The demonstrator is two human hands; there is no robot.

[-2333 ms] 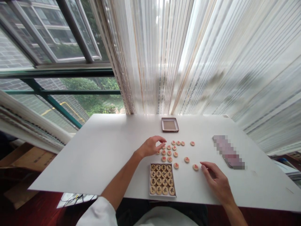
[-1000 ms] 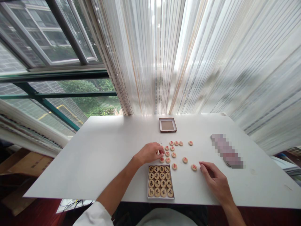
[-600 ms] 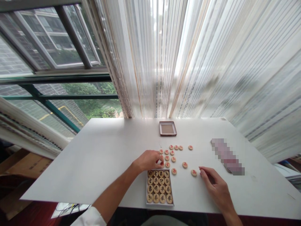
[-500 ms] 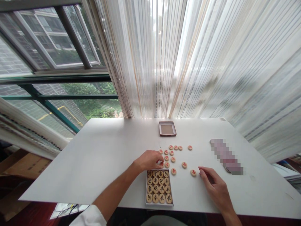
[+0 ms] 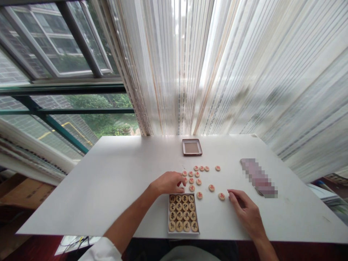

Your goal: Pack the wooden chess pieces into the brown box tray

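Observation:
My left hand (image 5: 170, 182) reaches over the left edge of the red-lettered xiangqi pieces. Its thumb and forefinger are apart, with one red piece (image 5: 185, 180) right at the fingertips; I see nothing held between them. Just below is a white box (image 5: 183, 232) filled with rows of black-lettered xiangqi pieces (image 5: 179, 216). To the right, my right hand (image 5: 246, 208) rests over the table, fingers curled and thumb tip close against the forefinger, nothing visible in them. Closest to it lies a red piece (image 5: 221, 196). More red pieces (image 5: 199, 182) lie face up between both hands.
An open box lid (image 5: 191, 147) lies towards the back of the white table (image 5: 108, 181). A blurred-out flat object (image 5: 258, 177) is on the right. Behind the table hang striped sheer curtains (image 5: 190, 72); a window is at left.
My left thumb and forefinger have spread apart, and a red piece under them now shows in line with its neighbour. My right hand stays by the same piece. The view has shifted slightly.

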